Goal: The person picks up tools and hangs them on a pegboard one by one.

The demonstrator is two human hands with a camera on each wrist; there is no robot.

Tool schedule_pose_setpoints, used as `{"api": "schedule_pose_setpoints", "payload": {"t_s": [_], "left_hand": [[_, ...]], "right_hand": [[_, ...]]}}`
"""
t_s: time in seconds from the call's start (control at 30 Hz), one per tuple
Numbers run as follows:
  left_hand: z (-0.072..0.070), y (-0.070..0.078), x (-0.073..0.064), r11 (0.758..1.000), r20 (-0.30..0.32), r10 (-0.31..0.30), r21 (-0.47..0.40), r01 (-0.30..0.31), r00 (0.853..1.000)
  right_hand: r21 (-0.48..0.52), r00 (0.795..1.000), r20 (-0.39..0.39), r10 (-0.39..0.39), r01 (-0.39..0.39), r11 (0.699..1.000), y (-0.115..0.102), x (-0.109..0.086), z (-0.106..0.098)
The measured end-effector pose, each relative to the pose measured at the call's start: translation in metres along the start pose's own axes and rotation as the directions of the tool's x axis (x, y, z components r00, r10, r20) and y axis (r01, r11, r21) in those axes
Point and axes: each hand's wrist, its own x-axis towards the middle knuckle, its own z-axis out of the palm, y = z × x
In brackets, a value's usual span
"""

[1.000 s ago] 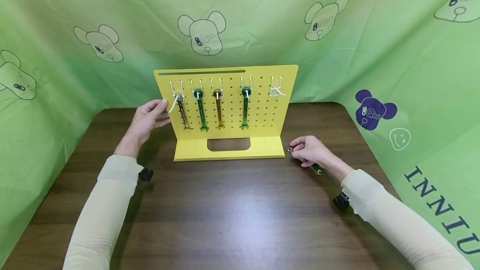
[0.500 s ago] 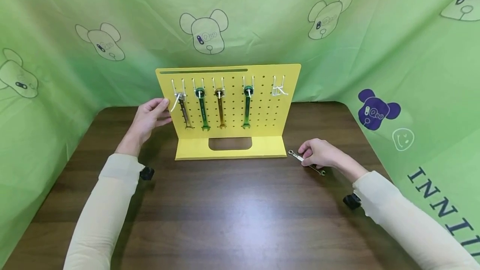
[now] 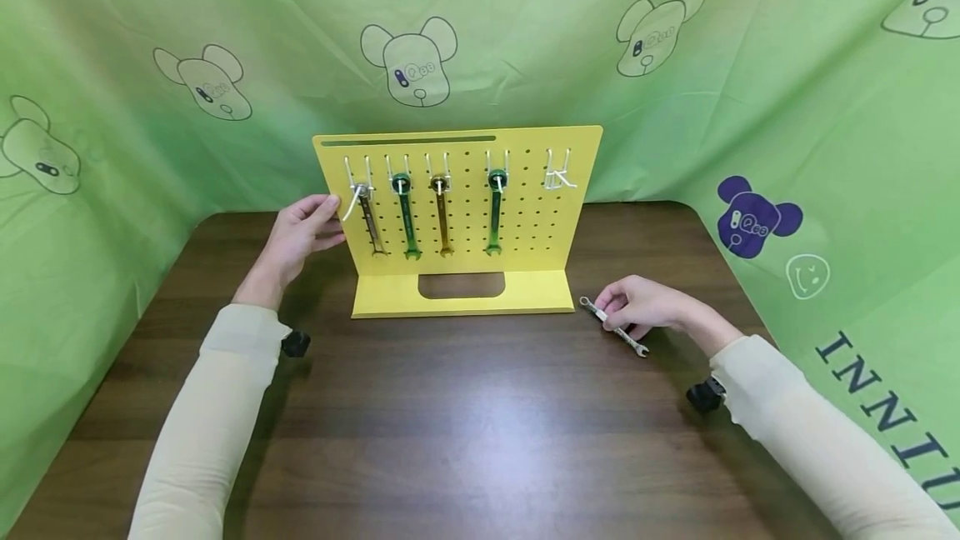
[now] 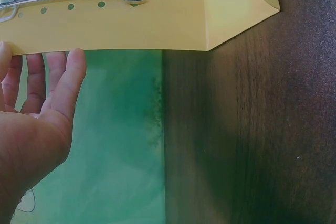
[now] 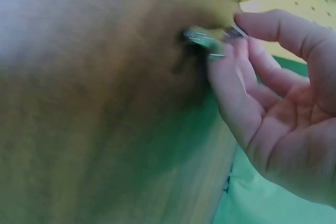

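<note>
My left hand (image 3: pixel 298 232) pinches the left edge of a yellow pegboard (image 3: pixel 517 223), thumb at the front and fingers reaching behind. On the board's white hooks hang a silver wrench (image 3: pixel 370 223), a green wrench (image 3: pixel 407 219), an amber wrench (image 3: pixel 442 219) and, farther right, another green wrench (image 3: pixel 495 219). A hook (image 3: pixel 557 180) at the far right carries no tool. To the right of the board's base, my right hand (image 3: pixel 637 304) holds a small silver combination wrench (image 3: pixel 628 342) by its middle, low over the table. Its open end points toward the front right; the right wrist view is blurred.
The board stands on its yellow foot (image 3: pixel 390 298), which has a slot cut in it, at the back of the brown wooden table (image 3: pixel 450 407). Green printed cloth (image 3: pixel 525 48) hangs close behind the board and along both sides.
My right hand has shifted a little right along the small wrench, and the wrench's open end has swung slightly toward the front. The left hand stays on the board's edge.
</note>
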Motion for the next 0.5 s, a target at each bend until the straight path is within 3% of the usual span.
{"api": "schedule_pose_setpoints", "payload": {"t_s": [0.17, 0.5], "left_hand": [[0.0, 0.001, -0.001, 1.0, 0.011, -0.002, 0.001, 0.002, 1.0], [0.001, 0.0, 0.0, 1.0, -0.016, -0.007, 0.024, 0.007, 1.0]], "right_hand": [[0.101, 0.997, 0.074, -0.003, -0.004, 0.995, -0.005, -0.002, -0.009], [0.259, 0.994, 0.048, -0.096, 0.081, 0.962, -0.035, 0.003, -0.024]]}}
